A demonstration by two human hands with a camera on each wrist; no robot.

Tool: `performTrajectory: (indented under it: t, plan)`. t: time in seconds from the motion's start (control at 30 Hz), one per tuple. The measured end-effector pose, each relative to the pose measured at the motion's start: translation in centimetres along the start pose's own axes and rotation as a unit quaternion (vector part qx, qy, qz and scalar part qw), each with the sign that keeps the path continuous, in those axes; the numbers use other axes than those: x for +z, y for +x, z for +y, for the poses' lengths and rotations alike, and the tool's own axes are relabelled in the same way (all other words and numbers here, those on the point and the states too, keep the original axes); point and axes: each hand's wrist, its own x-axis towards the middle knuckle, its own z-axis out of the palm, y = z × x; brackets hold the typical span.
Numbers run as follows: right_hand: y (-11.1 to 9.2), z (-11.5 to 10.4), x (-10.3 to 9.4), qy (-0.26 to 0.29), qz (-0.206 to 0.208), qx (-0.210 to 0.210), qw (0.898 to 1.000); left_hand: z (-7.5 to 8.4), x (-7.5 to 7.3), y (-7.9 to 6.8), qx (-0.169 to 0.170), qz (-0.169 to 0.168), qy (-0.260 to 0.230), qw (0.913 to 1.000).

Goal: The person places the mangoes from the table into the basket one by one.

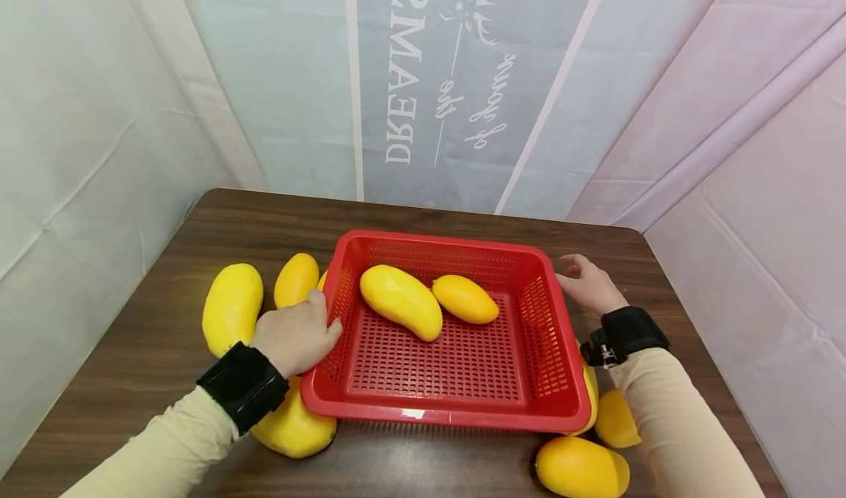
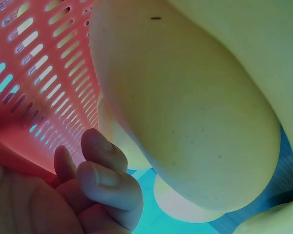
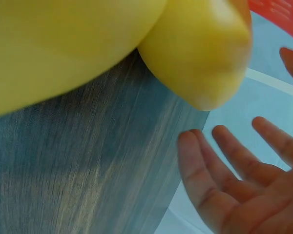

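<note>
A red perforated plastic basket point(image 1: 436, 413) stands in the middle of the head view, with two yellow mangoes inside, a longer one point(image 1: 402, 301) and a smaller one point(image 1: 465, 299). My left hand point(image 1: 297, 334) grips its left rim, thumb over the top; in the left wrist view the fingers point(image 2: 110, 187) curl beneath the rim, close to a large mango point(image 2: 185, 107). Beside the right rim is my right hand point(image 1: 590, 285), holding nothing. Its fingers point(image 3: 193, 165) are spread and loosely extended in the right wrist view, apart from the mango point(image 3: 200, 53) there.
Several mangoes lie left of the basket, including a big one point(image 1: 233, 308) and one at the front corner point(image 1: 294, 423). More sit at the right, one near the front point(image 1: 581, 467), another partly behind the sleeve point(image 1: 617, 419). Curtains point(image 1: 463, 189) border the brown table point(image 1: 277, 215).
</note>
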Motion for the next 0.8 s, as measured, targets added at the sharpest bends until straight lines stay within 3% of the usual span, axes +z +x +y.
performTrajectory:
  t: [0.43, 0.8]
  plan:
    - [0.7, -0.4, 0.6, -0.02, -0.094, 0.029, 0.995, -0.1, 0.1, 0.0, 0.0, 0.003, 0.001, 1.0]
    - [1.1, 0.2, 0.9, 0.004, -0.118, 0.027, 0.993, -0.1, 0.1, 0.1, 0.0, 0.001, -0.001, 1.0]
